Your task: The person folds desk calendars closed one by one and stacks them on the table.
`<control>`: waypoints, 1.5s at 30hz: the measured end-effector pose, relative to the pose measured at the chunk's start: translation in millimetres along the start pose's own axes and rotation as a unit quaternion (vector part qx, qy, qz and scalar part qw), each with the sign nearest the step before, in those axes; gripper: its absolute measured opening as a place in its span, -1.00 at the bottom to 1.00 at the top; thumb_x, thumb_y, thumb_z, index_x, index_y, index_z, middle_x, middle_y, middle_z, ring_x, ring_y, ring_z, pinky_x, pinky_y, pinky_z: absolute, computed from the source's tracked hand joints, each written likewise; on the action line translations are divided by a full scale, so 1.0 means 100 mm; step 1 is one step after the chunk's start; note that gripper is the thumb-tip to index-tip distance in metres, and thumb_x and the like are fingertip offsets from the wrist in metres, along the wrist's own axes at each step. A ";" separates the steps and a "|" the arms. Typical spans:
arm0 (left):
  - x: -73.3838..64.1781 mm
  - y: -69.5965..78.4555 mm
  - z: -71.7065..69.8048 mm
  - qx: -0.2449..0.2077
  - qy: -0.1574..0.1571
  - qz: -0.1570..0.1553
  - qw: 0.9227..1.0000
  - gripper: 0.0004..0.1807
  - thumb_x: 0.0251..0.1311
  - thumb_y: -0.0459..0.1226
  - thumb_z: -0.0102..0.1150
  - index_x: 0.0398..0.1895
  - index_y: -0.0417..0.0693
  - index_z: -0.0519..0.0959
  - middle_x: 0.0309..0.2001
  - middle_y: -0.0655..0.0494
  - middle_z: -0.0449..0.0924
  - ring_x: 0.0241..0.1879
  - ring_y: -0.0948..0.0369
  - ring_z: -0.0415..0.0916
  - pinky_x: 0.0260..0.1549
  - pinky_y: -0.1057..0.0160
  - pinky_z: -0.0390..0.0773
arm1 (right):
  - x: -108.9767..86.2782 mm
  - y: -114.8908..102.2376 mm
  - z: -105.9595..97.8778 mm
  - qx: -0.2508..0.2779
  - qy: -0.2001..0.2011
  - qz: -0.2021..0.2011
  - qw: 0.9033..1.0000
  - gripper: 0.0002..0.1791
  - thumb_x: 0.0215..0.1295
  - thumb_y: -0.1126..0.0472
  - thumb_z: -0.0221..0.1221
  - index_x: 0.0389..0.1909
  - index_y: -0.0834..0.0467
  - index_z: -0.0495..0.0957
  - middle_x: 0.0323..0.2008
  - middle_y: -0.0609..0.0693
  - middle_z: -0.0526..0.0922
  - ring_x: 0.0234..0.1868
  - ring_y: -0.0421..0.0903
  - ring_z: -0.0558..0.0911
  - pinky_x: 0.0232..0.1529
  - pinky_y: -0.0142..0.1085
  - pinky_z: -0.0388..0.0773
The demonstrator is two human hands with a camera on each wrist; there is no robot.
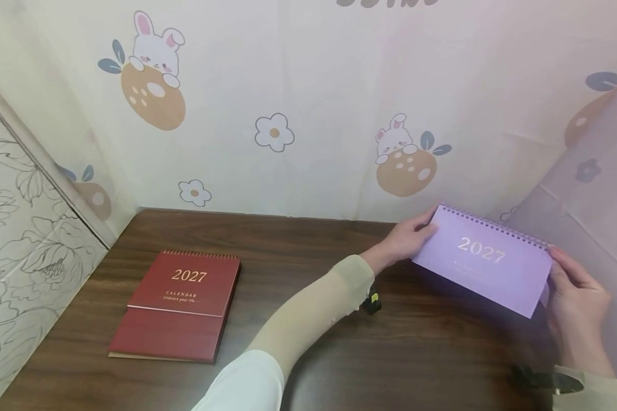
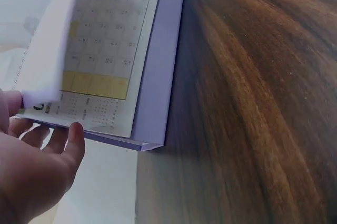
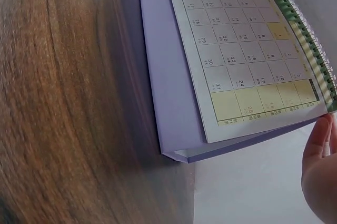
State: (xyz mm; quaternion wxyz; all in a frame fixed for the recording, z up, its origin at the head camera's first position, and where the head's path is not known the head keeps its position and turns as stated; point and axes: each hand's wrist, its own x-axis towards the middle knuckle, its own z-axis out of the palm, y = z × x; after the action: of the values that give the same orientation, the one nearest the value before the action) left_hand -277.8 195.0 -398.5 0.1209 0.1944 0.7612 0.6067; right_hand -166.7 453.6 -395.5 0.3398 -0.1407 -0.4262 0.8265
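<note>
A purple desk calendar (image 1: 480,279) with "2027" on its cover stands at the right end of the table. My left hand (image 1: 408,237) holds its left upper corner, thumb in front. At the right upper corner, beside the spiral binding, my right hand (image 1: 578,294) grips the edge. In the left wrist view the cover (image 2: 45,55) is lifted away from a month page (image 2: 100,50) underneath. The right wrist view shows a page marked 07 (image 3: 247,55) above the purple base (image 3: 163,66), with fingertips (image 3: 318,137) at the binding's end.
A red 2027 desk calendar (image 1: 177,328) stands on the left of the dark wooden table (image 1: 334,354). Behind the table hangs a pale cloth with rabbits and flowers (image 1: 319,85). A panel with line-drawn flowers (image 1: 25,245) borders the left side.
</note>
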 end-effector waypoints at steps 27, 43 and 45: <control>0.17 -0.13 0.02 0.210 0.046 0.073 0.974 -0.57 0.46 0.01 0.03 0.31 0.16 0.54 0.26 0.38 0.49 0.25 0.48 0.36 0.17 0.53 0.27 | -0.06 0.00 -0.10 -0.041 -0.041 0.059 0.997 -0.85 0.23 0.56 0.23 -0.32 0.34 0.74 -0.41 0.04 0.72 -0.39 -0.18 0.73 -0.28 -0.43 0.63; 0.15 -0.03 -0.05 0.434 0.049 0.136 0.889 -0.63 0.52 -0.01 -0.10 0.28 0.36 0.55 0.28 0.51 0.44 0.20 0.45 0.43 0.09 0.48 0.41 | -0.04 0.00 -0.01 -0.101 0.024 0.043 0.994 -0.91 0.17 0.49 0.33 -0.38 0.27 0.75 -0.47 -0.03 0.70 -0.45 -0.24 0.70 -0.39 -0.50 0.59; 0.15 -0.01 -0.06 0.445 0.043 0.154 0.881 -0.64 0.53 -0.02 -0.10 0.25 0.33 0.57 0.29 0.48 0.44 0.19 0.43 0.46 0.07 0.48 0.42 | -0.05 -0.01 -0.01 -0.095 0.031 0.040 0.994 -0.93 0.16 0.48 0.35 -0.38 0.28 0.75 -0.48 -0.01 0.71 -0.47 -0.23 0.69 -0.42 -0.50 0.59</control>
State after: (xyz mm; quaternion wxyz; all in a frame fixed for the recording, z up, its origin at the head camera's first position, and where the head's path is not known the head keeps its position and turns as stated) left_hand -293.5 196.2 -397.6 -0.1066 0.3165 0.9160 0.2223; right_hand -161.7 451.2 -395.3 0.3048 -0.2149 -0.4858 0.7905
